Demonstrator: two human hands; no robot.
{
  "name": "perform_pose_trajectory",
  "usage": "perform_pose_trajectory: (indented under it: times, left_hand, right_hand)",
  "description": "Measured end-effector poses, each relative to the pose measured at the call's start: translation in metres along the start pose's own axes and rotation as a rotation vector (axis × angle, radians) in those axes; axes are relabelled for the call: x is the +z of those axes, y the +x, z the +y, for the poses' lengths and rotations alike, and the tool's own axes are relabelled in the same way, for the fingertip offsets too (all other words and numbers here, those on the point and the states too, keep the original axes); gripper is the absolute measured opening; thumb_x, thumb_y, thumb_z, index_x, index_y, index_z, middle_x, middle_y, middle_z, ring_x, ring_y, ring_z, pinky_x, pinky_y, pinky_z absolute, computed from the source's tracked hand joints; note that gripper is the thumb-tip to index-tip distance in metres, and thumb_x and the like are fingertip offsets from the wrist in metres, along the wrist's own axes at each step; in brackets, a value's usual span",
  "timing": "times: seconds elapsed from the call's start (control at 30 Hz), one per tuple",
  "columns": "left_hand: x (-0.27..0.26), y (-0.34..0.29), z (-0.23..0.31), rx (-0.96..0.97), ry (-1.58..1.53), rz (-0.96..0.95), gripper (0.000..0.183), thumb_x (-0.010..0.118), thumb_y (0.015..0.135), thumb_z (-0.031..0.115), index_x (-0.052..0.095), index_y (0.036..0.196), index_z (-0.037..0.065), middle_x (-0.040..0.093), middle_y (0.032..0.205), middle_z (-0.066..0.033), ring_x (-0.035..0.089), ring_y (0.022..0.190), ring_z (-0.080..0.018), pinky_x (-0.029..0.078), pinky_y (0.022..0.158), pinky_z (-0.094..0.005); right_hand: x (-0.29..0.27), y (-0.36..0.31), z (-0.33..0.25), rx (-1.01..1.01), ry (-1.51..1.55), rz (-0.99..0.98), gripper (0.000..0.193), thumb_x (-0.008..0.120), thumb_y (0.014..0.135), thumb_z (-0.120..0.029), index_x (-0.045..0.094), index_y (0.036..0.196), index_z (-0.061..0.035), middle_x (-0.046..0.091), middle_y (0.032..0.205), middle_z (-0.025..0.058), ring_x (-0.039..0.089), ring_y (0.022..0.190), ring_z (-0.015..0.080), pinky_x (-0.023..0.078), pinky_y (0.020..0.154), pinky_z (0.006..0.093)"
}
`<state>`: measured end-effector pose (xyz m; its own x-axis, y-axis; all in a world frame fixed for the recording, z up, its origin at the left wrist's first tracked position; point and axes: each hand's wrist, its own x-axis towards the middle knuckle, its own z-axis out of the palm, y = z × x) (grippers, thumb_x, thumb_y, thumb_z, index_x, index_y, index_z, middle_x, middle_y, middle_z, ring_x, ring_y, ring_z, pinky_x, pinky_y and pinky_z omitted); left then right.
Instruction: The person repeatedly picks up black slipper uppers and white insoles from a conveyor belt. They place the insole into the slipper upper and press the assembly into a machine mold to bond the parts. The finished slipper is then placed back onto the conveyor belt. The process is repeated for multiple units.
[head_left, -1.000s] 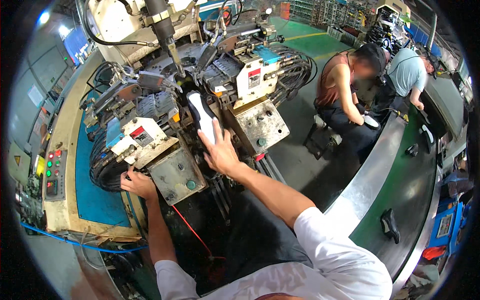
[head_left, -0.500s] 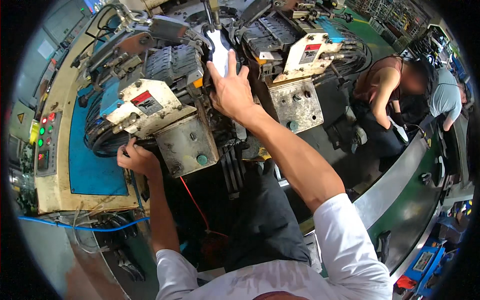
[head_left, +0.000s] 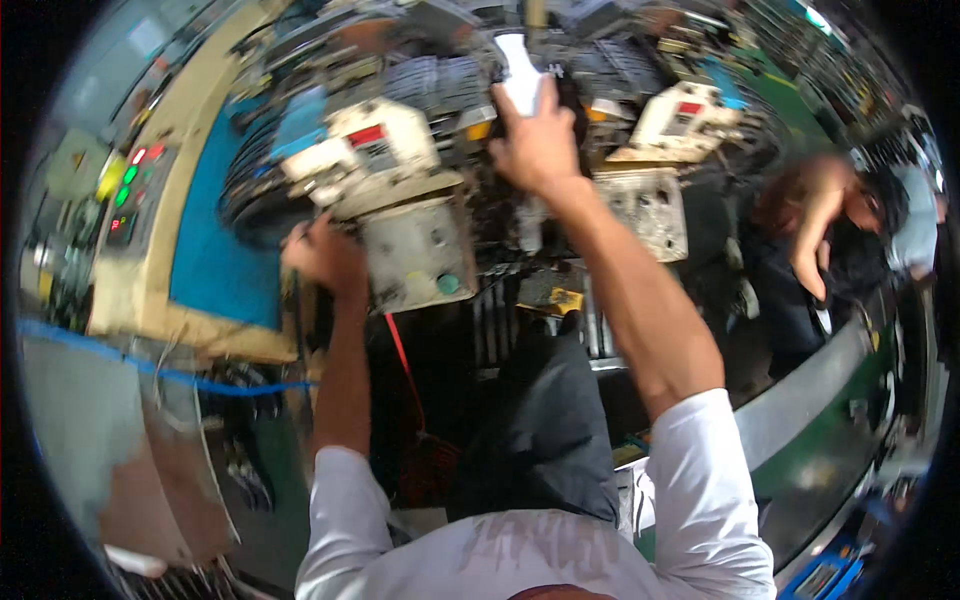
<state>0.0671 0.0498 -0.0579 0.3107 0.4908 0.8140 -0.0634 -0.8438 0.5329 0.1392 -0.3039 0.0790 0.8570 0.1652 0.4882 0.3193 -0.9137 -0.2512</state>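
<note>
My right hand (head_left: 540,145) reaches forward to the middle of a machine, fingers apart. Its fingertips rest at the near end of a white sole-shaped piece (head_left: 520,75), which has a dark rim round it like an upturned shoe. Lower and to the left, my left hand (head_left: 325,255) is beside the left clamp block (head_left: 385,140), at the corner of a worn metal plate (head_left: 415,255). Its fingers look curled in there; blur and the machine hide what they grip. The matching right clamp block (head_left: 675,115) stands beyond my right wrist.
On the left is a cream and blue cabinet with a control panel (head_left: 135,200) of lit buttons. A blue hose (head_left: 200,378) and a red cord (head_left: 405,370) run low. At right, a person (head_left: 820,230) bends over work beside a curved metal edge (head_left: 810,385).
My view has swung, so the machine sits further right and a little higher, with more blur. Both hands keep about the same places on the machine. The person at right has shifted an arm.
</note>
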Motion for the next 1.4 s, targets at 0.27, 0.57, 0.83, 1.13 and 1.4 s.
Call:
perform_pose_trajectory:
  times: [0.27,0.57,0.83,1.13,1.4]
  left_hand:
    - [-0.015,0.002,0.076,-0.215,-0.082,-0.125,0.031,0.065,0.092,0.018,0.065,0.116,-0.003,0.055,0.126,-0.0232,0.052,0.117,-0.0397,0.043,0.105,-0.0499]
    - [-0.04,-0.002,0.053,0.147,0.112,-0.078,0.024,0.074,0.079,0.007,0.066,0.102,0.008,0.05,0.126,-0.0221,0.046,0.121,-0.0453,0.042,0.103,-0.0565]
    - [-0.039,0.002,0.052,0.177,0.12,-0.026,0.011,0.07,0.086,0.014,0.069,0.096,0.011,0.053,0.122,-0.0175,0.049,0.118,-0.0421,0.045,0.098,-0.0554]
    - [-0.027,0.007,0.062,-0.229,-0.098,-0.04,0.023,0.07,0.091,0.016,0.069,0.105,-0.003,0.062,0.113,-0.0219,0.056,0.114,-0.0367,0.044,0.1,-0.0508]
    - [-0.026,0.0,0.05,0.319,0.161,-0.002,0.024,0.068,0.089,0.003,0.074,0.11,0.013,0.056,0.118,-0.0215,0.051,0.116,-0.042,0.043,0.098,-0.0552]
  right_hand:
    - [0.045,-0.205,0.058,-0.146,0.253,-0.058,0.051,0.061,0.104,-0.012,0.054,0.155,-0.0058,0.038,0.167,0.0253,0.044,0.148,0.0449,0.041,0.119,0.0499]
    - [0.108,-0.411,0.093,0.135,0.239,-0.502,0.064,0.055,0.108,-0.048,0.05,0.157,-0.0075,0.043,0.158,0.032,0.046,0.143,0.0525,0.045,0.114,0.0561]
    - [0.106,-0.407,0.074,0.19,0.259,-0.479,0.061,0.055,0.107,-0.049,0.053,0.154,-0.0089,0.051,0.149,0.0305,0.054,0.133,0.0526,0.048,0.109,0.0551]
    - [0.081,-0.386,0.05,0.406,0.051,-0.633,0.059,0.058,0.104,-0.045,0.053,0.154,-0.0136,0.047,0.157,0.0303,0.055,0.135,0.052,0.048,0.111,0.057]
    - [0.077,-0.391,0.045,0.486,0.043,-0.621,0.06,0.057,0.104,-0.049,0.049,0.158,-0.0244,0.038,0.164,0.0208,0.055,0.132,0.052,0.048,0.111,0.0606]
